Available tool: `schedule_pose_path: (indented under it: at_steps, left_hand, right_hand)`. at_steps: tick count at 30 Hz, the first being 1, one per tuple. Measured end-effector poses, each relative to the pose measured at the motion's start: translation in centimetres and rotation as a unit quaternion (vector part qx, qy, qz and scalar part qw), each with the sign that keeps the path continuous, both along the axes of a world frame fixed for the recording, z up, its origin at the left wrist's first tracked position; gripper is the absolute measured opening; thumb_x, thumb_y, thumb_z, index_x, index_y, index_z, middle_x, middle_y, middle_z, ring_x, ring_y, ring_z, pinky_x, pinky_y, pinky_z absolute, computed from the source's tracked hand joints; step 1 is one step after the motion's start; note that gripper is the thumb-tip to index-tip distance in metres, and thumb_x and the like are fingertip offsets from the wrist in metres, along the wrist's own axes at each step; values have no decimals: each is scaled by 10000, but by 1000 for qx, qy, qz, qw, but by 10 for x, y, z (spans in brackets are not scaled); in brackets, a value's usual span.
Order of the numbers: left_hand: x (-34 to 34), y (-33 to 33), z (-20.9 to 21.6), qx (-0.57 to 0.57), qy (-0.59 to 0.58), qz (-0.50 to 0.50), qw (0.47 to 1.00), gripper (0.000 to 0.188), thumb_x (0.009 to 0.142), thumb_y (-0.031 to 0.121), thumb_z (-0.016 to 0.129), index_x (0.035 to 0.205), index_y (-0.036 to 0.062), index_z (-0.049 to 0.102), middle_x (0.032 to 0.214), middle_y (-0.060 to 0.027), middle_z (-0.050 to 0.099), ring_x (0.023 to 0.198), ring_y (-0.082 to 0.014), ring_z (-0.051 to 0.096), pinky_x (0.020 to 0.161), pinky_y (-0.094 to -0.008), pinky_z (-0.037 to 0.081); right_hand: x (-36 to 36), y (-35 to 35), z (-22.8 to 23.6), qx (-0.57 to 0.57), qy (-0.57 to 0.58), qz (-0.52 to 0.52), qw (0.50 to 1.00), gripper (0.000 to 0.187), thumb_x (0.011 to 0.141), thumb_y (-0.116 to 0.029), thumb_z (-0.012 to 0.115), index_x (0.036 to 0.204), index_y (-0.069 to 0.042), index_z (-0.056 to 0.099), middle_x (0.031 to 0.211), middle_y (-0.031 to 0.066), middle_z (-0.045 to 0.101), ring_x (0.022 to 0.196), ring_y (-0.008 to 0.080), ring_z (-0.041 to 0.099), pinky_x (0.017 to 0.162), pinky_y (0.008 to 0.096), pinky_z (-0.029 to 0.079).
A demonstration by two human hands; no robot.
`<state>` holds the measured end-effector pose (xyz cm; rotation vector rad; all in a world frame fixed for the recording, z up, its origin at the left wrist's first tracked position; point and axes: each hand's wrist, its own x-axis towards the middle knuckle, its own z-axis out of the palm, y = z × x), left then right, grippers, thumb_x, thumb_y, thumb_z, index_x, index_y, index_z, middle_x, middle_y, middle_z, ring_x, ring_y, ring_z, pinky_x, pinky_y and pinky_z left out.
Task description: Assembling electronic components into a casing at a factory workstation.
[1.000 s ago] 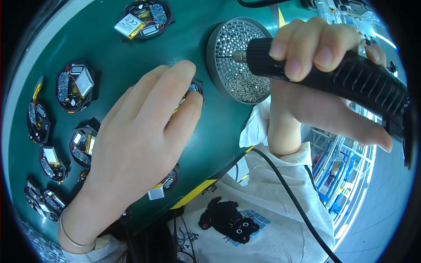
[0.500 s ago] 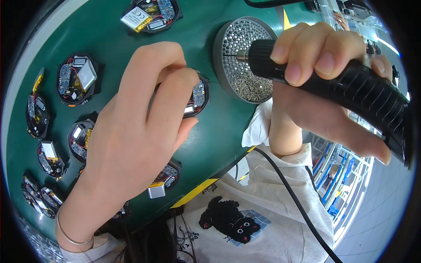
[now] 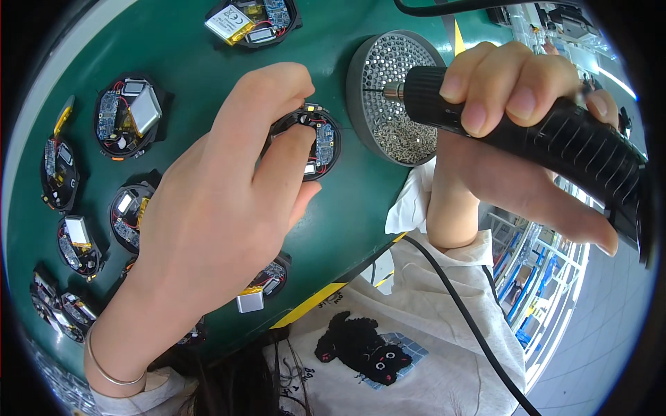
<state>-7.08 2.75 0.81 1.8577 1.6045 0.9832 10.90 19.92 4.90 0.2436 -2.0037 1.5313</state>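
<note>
My left hand (image 3: pixel 215 180) is curled round a black round housing (image 3: pixel 335 149) with a blue circuit board inside, gripping it by its rim; part of the housing is hidden under my fingers. In my right hand (image 3: pixel 499 104) is a black electric screwdriver (image 3: pixel 555 135), its fingers wrapped round the body and the thumb stretched along below. The screwdriver's metal nose and thin bit point left, over a round grey screw tray (image 3: pixel 357 114). Inside that tray are a plate dotted with holes and a heap of small silver screws (image 3: pixel 409 142). Whether the bit touches a screw I cannot tell.
Several similar open housings, such as one with a silver battery (image 3: pixel 130 114), lie on the green table (image 3: pixel 187 83) to the left. Another housing (image 3: pixel 253 21) sits at the far side. A black cable (image 3: pixel 461 312) hangs past my right arm. Yellow-black tape (image 3: pixel 312 301) marks the near edge.
The tray and housings sit slightly further right in the view. My left hand has shifted a little right, and more of the held housing shows. My right hand keeps the screwdriver over the tray.
</note>
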Motion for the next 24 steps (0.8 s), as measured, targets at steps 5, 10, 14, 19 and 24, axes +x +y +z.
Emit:
schedule_pose_path:
  at_steps: [5,10,14,19,24]
  left_hand:
    - [-1,0,5,1,21,-5,1000,419,610,-10,765,991,-37,593,1198,-185,496,1059,-307,581,851,-369,493]
    - [-2,-1,4,26,13,-6,1000,428,617,-5,757,1011,-37,594,1183,-186,504,1044,-311,586,831,-366,502]
    - [-3,-3,3,30,20,-4,999,425,621,-4,753,1015,-35,594,1182,-186,504,1038,-311,589,827,-364,503]
    - [-3,0,4,30,22,-12,999,423,629,-9,746,1022,-34,593,1180,-187,504,1033,-311,593,823,-361,505]
    - [-2,-2,0,22,19,-4,1000,426,626,-9,748,1022,-33,593,1178,-181,507,1016,-305,596,814,-358,507]
  right_hand:
    - [14,0,15,-31,47,-12,998,878,705,-774,569,1248,-87,499,935,82,563,664,177,562,595,343,442]
    - [-4,-22,17,-54,34,9,998,750,793,-635,610,1201,-19,477,863,57,537,631,149,575,545,306,463]
    - [-20,-30,10,-31,52,26,998,719,824,-601,597,1214,-17,441,850,72,529,560,140,569,459,278,498]
    - [-21,-32,10,-14,57,16,998,723,822,-595,601,1233,-29,418,850,78,526,537,142,562,435,276,498]
    - [-24,-38,2,2,66,18,998,694,843,-551,605,1257,-37,392,857,84,524,538,149,557,427,284,493]
